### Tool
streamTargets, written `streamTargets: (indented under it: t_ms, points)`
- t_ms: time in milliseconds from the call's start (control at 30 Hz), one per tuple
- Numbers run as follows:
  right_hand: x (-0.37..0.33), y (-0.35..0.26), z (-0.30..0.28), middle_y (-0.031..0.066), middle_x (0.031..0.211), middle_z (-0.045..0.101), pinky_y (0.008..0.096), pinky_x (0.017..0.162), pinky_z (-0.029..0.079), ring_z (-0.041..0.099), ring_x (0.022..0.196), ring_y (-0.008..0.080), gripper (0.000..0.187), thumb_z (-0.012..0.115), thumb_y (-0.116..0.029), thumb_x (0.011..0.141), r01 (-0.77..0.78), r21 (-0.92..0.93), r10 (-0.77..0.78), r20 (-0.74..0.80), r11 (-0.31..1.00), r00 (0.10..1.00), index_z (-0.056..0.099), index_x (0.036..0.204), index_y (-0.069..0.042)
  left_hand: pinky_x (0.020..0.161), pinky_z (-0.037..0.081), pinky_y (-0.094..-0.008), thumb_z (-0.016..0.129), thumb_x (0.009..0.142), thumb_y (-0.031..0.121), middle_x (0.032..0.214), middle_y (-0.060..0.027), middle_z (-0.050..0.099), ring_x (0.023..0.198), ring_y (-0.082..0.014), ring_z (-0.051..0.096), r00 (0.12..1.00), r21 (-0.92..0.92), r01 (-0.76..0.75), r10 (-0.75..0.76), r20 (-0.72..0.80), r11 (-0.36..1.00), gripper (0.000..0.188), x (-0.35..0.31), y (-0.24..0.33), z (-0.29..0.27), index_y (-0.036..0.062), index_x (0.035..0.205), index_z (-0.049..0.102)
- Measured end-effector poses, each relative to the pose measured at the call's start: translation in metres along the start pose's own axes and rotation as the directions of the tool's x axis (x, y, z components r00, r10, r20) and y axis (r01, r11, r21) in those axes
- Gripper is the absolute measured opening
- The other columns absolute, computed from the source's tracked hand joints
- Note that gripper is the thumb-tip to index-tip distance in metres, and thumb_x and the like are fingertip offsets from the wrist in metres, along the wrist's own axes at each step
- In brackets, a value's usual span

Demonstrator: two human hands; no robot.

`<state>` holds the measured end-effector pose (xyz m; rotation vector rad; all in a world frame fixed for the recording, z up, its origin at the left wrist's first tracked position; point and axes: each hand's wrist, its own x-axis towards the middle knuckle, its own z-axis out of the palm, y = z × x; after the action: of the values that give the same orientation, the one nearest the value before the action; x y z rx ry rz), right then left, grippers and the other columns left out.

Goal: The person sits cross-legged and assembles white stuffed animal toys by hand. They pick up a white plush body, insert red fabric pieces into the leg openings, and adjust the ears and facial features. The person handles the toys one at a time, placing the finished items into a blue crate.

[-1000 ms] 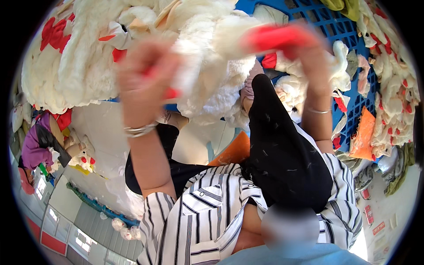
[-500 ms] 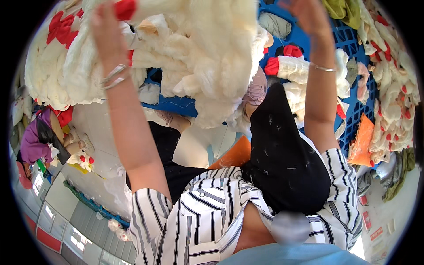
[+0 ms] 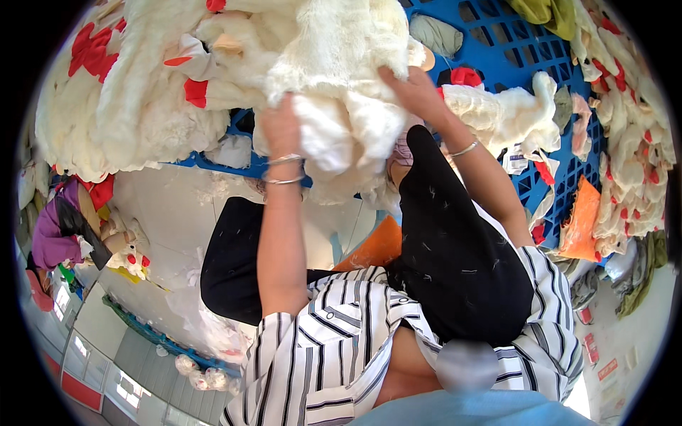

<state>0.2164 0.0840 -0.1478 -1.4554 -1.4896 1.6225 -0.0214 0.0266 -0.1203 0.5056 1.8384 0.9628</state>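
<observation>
A white furry plush skin (image 3: pixel 334 57), limp and unstuffed, hangs spread between my hands above the heap. My right hand (image 3: pixel 418 94) has its fingers closed on the right edge of it, thumb side toward the fur. At the lower left edge of the skin is my left hand (image 3: pixel 282 128), blurred by motion, its fingers curled into the fur. More white plush skins (image 3: pixel 142 135) with red parts lie piled on the left and behind. One white skin with a red end (image 3: pixel 504 106) lies to the right of my right hand.
Blue plastic pallets (image 3: pixel 490 39) lie under the heap. On the right are an orange bag (image 3: pixel 581 220) and a long pile of white plush pieces (image 3: pixel 632 163). A grey cloth bundle (image 3: pixel 435 35) sits at the back; purple cloth (image 3: pixel 55 227) is at the far left.
Both hands have come down and inward from the far edge of the heap. They now hold the white plush skin between them. My left knee has shifted left.
</observation>
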Motion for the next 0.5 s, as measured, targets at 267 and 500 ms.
streamTargets:
  t_ms: [267,500]
  points:
    - [0.021,0.011,-0.04,0.003,0.075,0.062,0.0257,0.061,0.048,0.058,0.069,0.0102,0.047,0.064,-0.046,0.086,-0.157,-0.064,0.161,0.074,0.986,0.984,0.068,0.096,-0.001,0.058,0.046,-0.0246,0.066,0.09,0.026,0.071,-0.0012,0.067,0.062,-0.005,0.056,0.764,0.13,-0.234,0.099,0.637,0.964,0.027,-0.081,0.025,-0.029,-0.0006,0.085,0.069]
    - [-0.019,-0.027,0.043,0.0099,0.091,0.065,0.0306,0.066,0.049,0.059,0.074,0.015,0.056,0.056,-0.048,0.09,0.008,-0.181,0.119,0.677,0.983,0.726,0.064,0.109,0.004,0.058,0.046,-0.0336,0.067,0.087,0.024,0.065,-0.0166,0.058,0.057,-0.0299,0.055,0.284,0.216,-0.742,0.006,0.959,0.634,0.026,-0.12,0.038,-0.029,-0.001,0.081,0.064]
